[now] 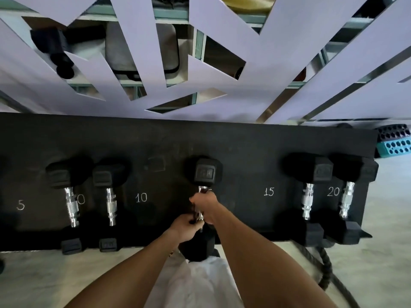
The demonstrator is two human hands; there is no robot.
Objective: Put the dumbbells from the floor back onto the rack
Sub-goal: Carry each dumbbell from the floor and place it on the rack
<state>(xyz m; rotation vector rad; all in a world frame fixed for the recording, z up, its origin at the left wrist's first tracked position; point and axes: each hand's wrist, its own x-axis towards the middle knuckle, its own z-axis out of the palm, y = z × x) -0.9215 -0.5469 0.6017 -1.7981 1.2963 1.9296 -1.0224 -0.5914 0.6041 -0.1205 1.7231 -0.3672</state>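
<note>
both hands are closed on the chrome handle of a black hex dumbbell (208, 174) at frame centre: the right hand (205, 204) higher on the bar, the left hand (185, 227) just below it. its far head lies over the black rack (200, 141); its near head overhangs the rack's front edge. bare rack shows on both sides of it, by the chalked 10 and 15. two dumbbells (71, 194) lie at left, two more (309, 196) at right, near the rack's right edge. a black rope (327, 272) runs across the floor at lower right.
</note>
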